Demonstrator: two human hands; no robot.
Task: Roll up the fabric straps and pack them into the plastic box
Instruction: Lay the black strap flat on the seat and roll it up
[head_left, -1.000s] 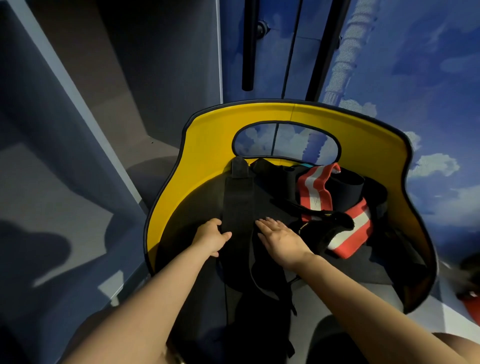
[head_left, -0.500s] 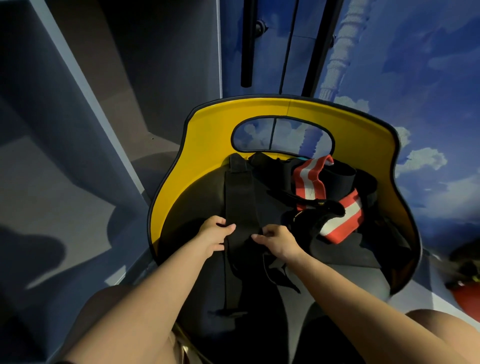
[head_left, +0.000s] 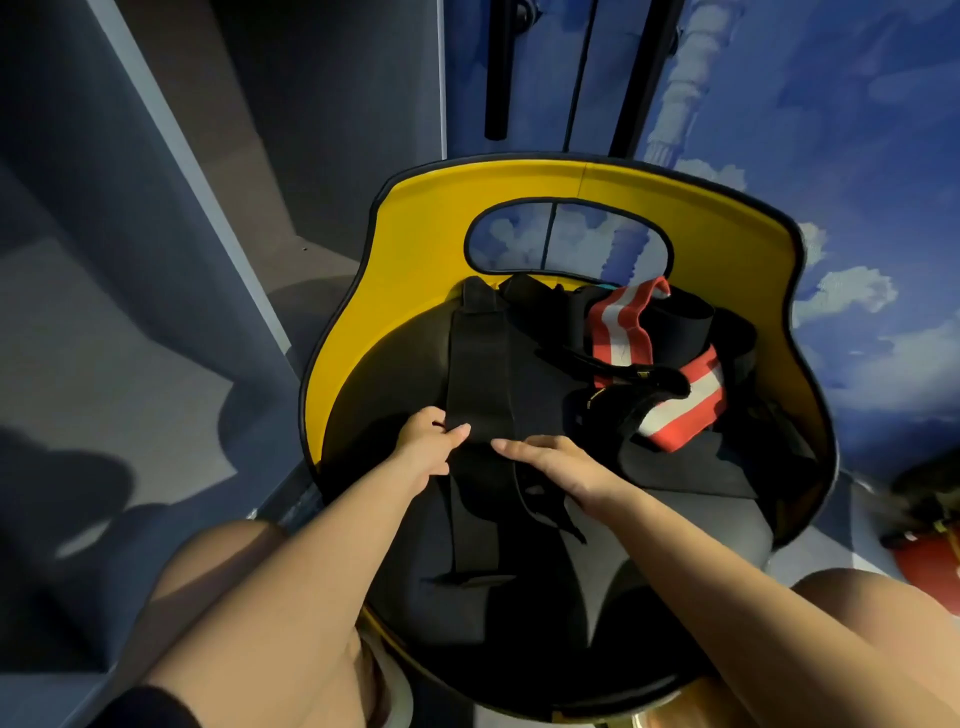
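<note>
- Half a second ago the right hand (head_left: 558, 467) was curled, pinching the wide black strap (head_left: 478, 379); now its fingers lie straight and flat, the tips pressing the strap's right edge.
- The left hand (head_left: 428, 447) grips the strap's left edge, thumb on top and fingers curled under, much as it did a moment ago.
- The change reads to me as flattening the strap for a first fold; no roll shows yet, so the task is early.
- The strap lies on the dark seat of the yellow chair (head_left: 415, 249). Its long axis runs from the chair's back edge, just under the oval cutout, toward the front edge, where its near end hangs over.
- Its far end points at the chair back; the strap looks flat and untwisted between the hands.
- Right of it, toward the seat's right edge, sits a tangle with the red-and-white straps (head_left: 680, 410) and more black webbing.
- No plastic box is in view, so packing cannot be judged.
</note>
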